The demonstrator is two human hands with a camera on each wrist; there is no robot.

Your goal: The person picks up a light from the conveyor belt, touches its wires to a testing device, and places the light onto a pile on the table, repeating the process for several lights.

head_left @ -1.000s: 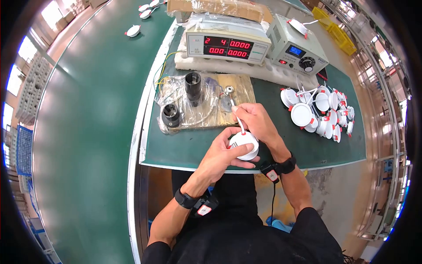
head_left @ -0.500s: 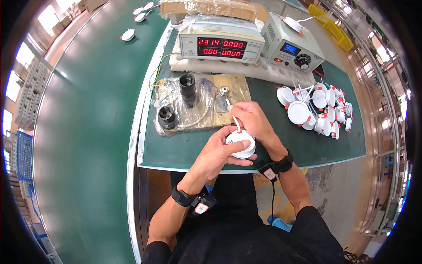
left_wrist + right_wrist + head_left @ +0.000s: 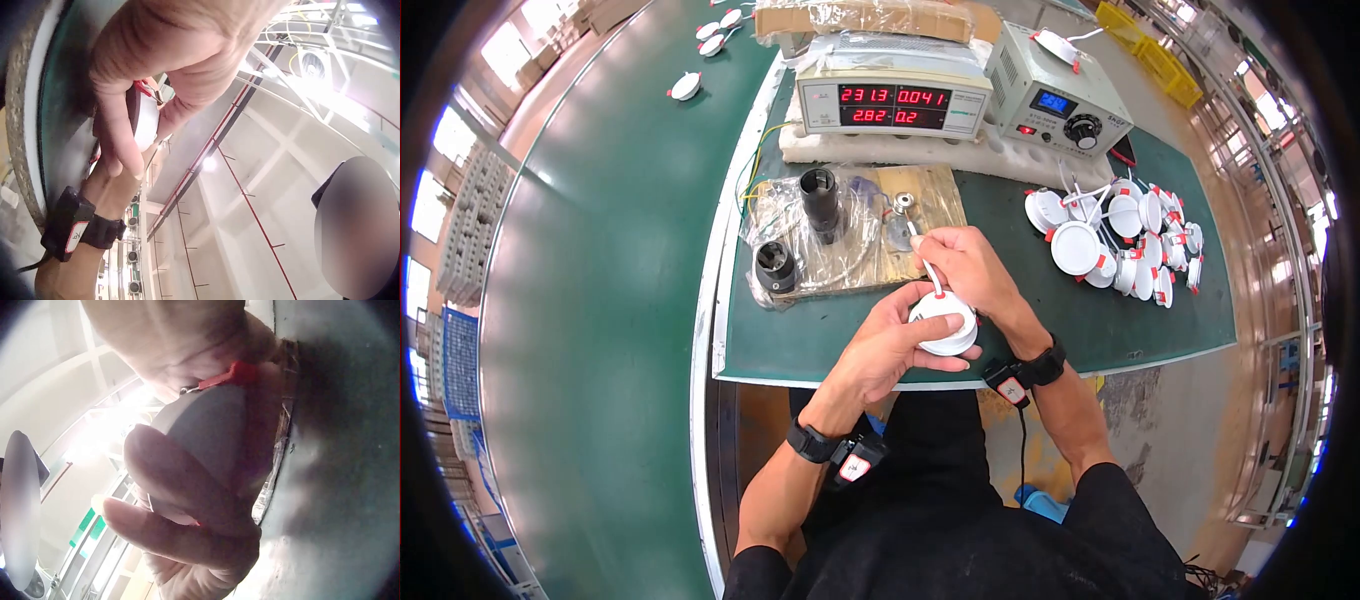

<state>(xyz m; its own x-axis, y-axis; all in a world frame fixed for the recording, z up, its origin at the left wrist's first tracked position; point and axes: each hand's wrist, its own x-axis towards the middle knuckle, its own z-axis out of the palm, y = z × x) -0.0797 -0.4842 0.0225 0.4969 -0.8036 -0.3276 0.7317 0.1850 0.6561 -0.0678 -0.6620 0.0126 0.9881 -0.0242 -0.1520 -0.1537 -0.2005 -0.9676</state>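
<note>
A round white downlight (image 3: 946, 338) rests in my left hand (image 3: 878, 348), thumb across its back and fingers underneath. Its white cable (image 3: 933, 280) rises from the rim. My right hand (image 3: 972, 272) pinches that cable, and the tip points at a round metal contact (image 3: 903, 202) on a wooden board (image 3: 945, 190). In the left wrist view the lamp's white side and a red clip (image 3: 145, 89) show between the fingers. The right wrist view has the grey-looking lamp body (image 3: 209, 428) close up, with curled fingers (image 3: 181, 481) in front.
Two black sockets (image 3: 821, 205) stand on the plastic-covered part of the board. Behind it are a power meter (image 3: 890, 100) with red digits and a grey voltage regulator (image 3: 1065, 110). A pile of downlights (image 3: 1076, 248) lies at the right; several more lie on the green belt (image 3: 610, 300).
The meter's current and power digits have gone from zeros to 0.041 and 2.82, with voltage at 231.3. Both hands keep their grip on the downlight and cable; the head view has shifted slightly.
</note>
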